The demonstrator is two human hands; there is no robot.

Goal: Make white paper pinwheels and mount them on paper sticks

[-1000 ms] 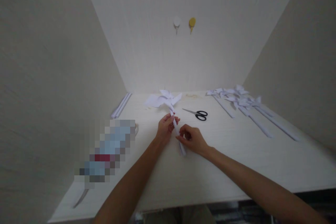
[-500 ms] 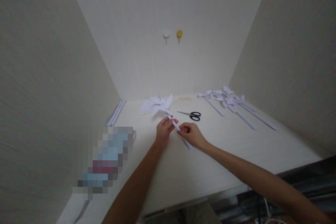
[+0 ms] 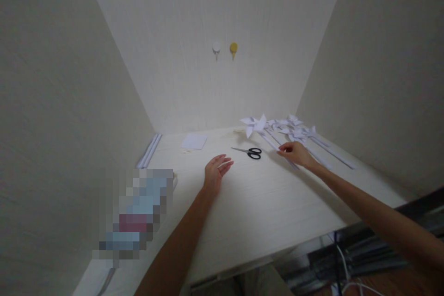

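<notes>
A white paper pinwheel (image 3: 255,125) on a rolled paper stick is pinched at its stick by my right hand (image 3: 295,153). Its head points away from me, toward the back wall. Beside it, several finished paper pinwheels (image 3: 299,133) lie in a cluster at the back right, their sticks pointing toward me. My left hand (image 3: 215,173) holds nothing; its fingers are apart above the middle of the table. Between the two hands, a bit farther back, lies a pair of scissors (image 3: 254,153) with black handles, blades pointing left.
White paper squares (image 3: 194,141) lie at the back left, with small pale bits in front. Rolled paper sticks (image 3: 150,151) rest along the left wall. Nearer me is a blurred-out object (image 3: 145,203). Two hooks, white (image 3: 216,48) and yellow (image 3: 233,48), hang on the back wall.
My right hand has carried the pinwheel right, toward the cluster. My left hand has let go of its stick and stays near the middle. The paper square at the back is now uncovered.
</notes>
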